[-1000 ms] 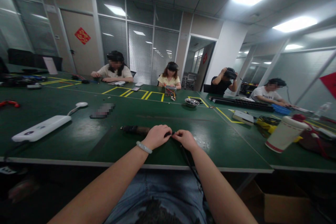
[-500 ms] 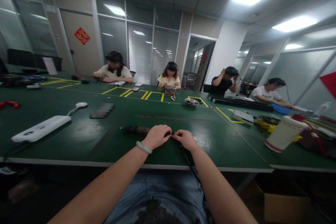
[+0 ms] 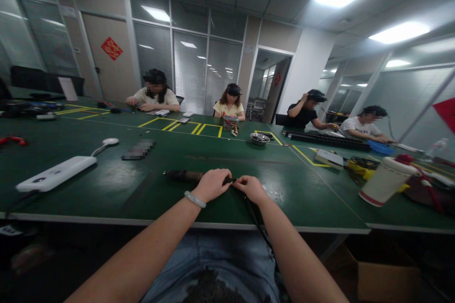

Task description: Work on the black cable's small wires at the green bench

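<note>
A dark, slim electric screwdriver [image 3: 183, 176] lies sideways on the green table, its narrow tip pointing left. My left hand [image 3: 215, 183], with a pale bangle at the wrist, is closed around its rear end and covers that part. Close against it on the right, my right hand [image 3: 251, 188] is pinched at a black cord [image 3: 253, 210] that runs down over the table's front edge. A small shiny spot shows between the fingertips of both hands; what it is, I cannot make out.
A white power strip [image 3: 57, 173] and a phone [image 3: 138, 149] lie to the left. Ahead stands a metal bowl [image 3: 260, 138]. On the right are a white cup [image 3: 386, 182], a small box [image 3: 329, 157] and yellow cables [image 3: 360, 166]. Several people sit across the table.
My hands and the screwdriver have stayed practically still. Across the table, the person in black has lowered one arm from the head and stretched it out over the table.
</note>
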### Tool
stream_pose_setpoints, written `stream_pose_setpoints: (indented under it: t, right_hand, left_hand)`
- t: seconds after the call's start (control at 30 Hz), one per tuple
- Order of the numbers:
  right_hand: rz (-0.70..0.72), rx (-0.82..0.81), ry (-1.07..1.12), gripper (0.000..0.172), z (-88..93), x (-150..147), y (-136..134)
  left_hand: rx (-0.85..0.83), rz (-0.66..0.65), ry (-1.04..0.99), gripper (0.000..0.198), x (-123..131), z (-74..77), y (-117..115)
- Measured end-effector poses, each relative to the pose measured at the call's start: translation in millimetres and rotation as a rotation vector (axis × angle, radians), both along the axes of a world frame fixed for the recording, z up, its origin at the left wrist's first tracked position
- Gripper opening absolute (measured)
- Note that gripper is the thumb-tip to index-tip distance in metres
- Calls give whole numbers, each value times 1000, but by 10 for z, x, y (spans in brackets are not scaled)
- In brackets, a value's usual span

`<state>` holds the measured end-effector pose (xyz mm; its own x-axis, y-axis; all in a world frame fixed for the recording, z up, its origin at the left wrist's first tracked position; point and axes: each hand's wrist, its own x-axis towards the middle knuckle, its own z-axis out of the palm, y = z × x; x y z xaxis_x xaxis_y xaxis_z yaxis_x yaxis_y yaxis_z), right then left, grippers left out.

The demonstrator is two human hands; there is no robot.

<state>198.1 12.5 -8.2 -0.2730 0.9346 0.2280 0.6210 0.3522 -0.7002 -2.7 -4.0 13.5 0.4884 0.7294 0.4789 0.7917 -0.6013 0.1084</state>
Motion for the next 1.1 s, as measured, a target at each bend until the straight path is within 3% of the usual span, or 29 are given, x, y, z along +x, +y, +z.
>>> stream_pose_setpoints:
  t: [1.1]
  right_hand:
    - [12, 2, 6, 26, -34, 16, 28]
  left_hand:
    - [-20, -4, 17, 14, 3, 14, -8]
